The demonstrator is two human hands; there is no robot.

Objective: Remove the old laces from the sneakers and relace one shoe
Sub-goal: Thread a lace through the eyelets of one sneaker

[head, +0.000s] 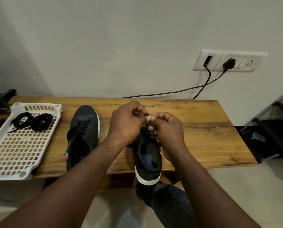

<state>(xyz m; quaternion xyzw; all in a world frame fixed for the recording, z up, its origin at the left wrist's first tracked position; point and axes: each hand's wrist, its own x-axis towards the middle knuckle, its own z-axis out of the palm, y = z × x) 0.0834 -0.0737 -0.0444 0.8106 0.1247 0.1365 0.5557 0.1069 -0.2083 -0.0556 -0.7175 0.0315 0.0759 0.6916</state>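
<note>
Two dark sneakers stand on the wooden table (203, 129). The left sneaker (84, 134) points away from me with its black lace loose over the tongue. The right sneaker (148, 158) has its white heel hanging over the front edge. Above its lacing area, my left hand (126, 122) and my right hand (168, 127) meet, and both pinch a black lace (147, 115) between fingertips. The toe of that sneaker is hidden behind my hands. Two coiled black laces (33, 120) lie in a white perforated tray (14, 155) at the left.
Black cables (203, 86) run from a wall socket plate (228, 60) down behind the table's back edge. A dark metal rack (272, 129) stands to the right of the table. My knee (168, 199) in dark trousers is below the front edge.
</note>
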